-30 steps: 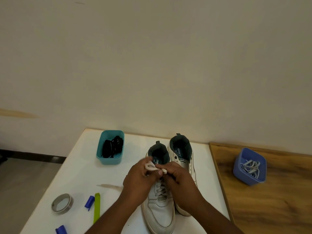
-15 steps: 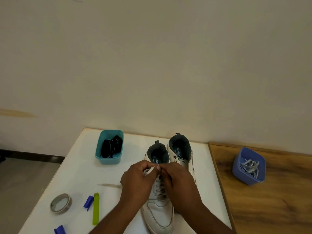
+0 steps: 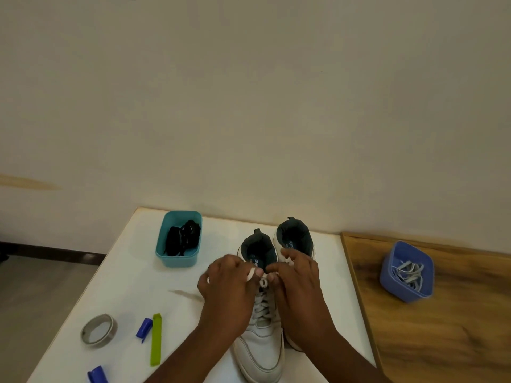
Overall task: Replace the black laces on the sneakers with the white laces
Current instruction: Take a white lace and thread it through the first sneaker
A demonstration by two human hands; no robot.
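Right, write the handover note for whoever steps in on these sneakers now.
Left hand pinches a white lace end at the top of the near sneaker; right hand pinches the other side there.
Black laces lie in the teal bin; spare white laces in the blue bin on the wooden table.
Done: near sneaker threaded white.
Left: finish its tie. The far sneaker is mostly hidden; check its lacing.
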